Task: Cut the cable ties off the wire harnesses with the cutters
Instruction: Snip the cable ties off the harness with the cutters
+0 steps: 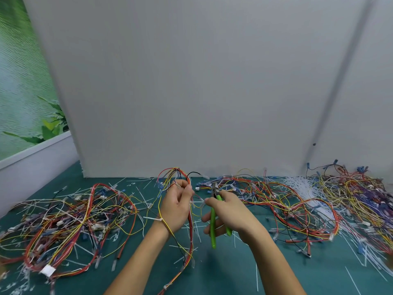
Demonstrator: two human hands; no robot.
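Cutters (212, 231) fill right hand (231, 213), harness (174, 173) left hand (176, 207).

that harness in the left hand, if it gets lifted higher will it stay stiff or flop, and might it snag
Probably floppy: the harness droops from the left hand in loose strands down to the table. Likely light, since one hand carries it. It may snag: a yellow wire crosses the wrist.

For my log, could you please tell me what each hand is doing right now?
Left hand: grips a harness.
Right hand: holds the cutters.
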